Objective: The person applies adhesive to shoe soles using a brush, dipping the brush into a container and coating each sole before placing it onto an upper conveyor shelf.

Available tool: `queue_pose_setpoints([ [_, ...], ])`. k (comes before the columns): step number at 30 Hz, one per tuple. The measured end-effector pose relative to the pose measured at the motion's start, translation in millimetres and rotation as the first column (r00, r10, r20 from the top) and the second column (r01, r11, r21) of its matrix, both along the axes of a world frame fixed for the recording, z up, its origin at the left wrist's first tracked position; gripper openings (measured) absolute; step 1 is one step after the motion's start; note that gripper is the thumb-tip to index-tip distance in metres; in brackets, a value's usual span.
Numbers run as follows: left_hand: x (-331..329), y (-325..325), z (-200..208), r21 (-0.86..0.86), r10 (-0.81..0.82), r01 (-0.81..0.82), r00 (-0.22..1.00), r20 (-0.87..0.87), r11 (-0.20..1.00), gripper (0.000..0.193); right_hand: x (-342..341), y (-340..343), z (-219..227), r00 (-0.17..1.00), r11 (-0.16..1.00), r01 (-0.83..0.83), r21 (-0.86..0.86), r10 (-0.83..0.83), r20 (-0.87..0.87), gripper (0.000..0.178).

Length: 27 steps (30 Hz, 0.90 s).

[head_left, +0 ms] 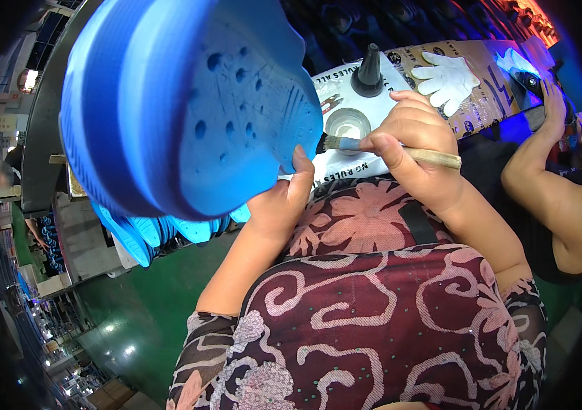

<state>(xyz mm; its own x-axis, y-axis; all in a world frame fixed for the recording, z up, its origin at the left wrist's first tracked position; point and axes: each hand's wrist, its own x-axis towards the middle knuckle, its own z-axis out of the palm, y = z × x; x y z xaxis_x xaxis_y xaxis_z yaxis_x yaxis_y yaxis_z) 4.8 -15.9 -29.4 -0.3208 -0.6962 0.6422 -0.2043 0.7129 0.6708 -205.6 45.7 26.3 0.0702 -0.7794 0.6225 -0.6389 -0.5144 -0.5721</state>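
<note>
A blue foam clog (pixel 236 109) with small round holes fills the upper left, close to the camera. My left hand (pixel 284 195) grips it from below, its thumb on the near edge and the other fingers hidden behind the shoe. Between the fingers of my right hand (pixel 415 137) is a brush (pixel 438 158) with a pale wooden handle. Its dark bristles reach the clog's right edge; whether they touch it I cannot tell. Just behind the brush stands a small round cup (pixel 348 121) with pale contents.
A black cone-topped bottle (pixel 367 76) stands behind the cup on white printed sheeting (pixel 366 164). Farther right, a white glove (pixel 445 80) lies on brown cardboard (pixel 489 58). Another person's arm (pixel 540 140) reaches in at right. Several blue shoes (pixel 144 236) hang at lower left.
</note>
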Motion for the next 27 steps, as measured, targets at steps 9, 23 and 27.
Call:
queue_pose_setpoints([
  [9,2.2,0.7,8.0,0.065,0.103,-0.116,0.978,0.179,0.991,0.022,8.1,3.4,-2.7,1.000,1.000,0.022,-0.004,-0.022,-0.020,0.016],
  [23,2.5,-5.6,2.6,0.008,0.070,-0.070,0.997,-0.042,0.998,0.030,7.6,-0.7,11.1,0.994,0.990,0.094,-0.106,-0.100,-0.049,0.016],
  [27,-0.6,-6.1,37.4,0.234,0.052,-0.056,0.998,0.026,0.971,0.043,-25.3,14.4,11.6,0.989,0.991,0.137,-0.009,-0.137,-0.047,0.020],
])
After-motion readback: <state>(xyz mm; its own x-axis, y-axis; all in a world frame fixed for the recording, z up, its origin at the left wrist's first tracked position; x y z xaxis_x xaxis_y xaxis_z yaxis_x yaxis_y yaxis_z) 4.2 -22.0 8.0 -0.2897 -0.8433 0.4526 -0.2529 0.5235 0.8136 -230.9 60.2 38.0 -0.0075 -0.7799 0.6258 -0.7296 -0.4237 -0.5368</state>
